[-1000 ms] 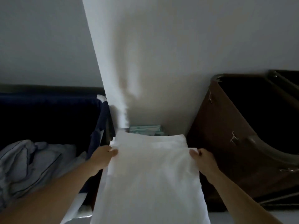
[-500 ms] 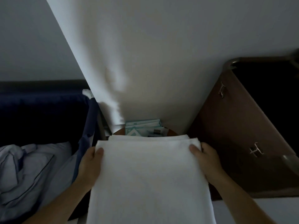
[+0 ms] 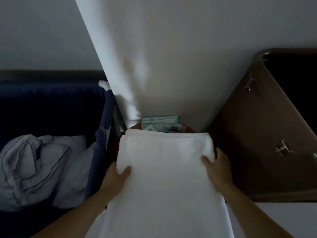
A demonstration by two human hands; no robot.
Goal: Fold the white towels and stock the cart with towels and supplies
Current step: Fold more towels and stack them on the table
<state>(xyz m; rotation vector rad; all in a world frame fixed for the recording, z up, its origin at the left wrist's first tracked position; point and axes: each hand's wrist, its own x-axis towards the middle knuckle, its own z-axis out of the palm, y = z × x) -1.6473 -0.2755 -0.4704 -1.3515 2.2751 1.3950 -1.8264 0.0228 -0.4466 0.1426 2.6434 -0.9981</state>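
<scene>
As the left hand point(image 3: 114, 179) and right hand point(image 3: 218, 166) clasp the side edges of a white towel point(image 3: 164, 177), folding looks unfinished; teal supply packets point(image 3: 160, 123) sit just beyond it.

The towel point(image 3: 164, 177) runs off the bottom edge — teal packets point(image 3: 159, 123) half hidden behind.
</scene>
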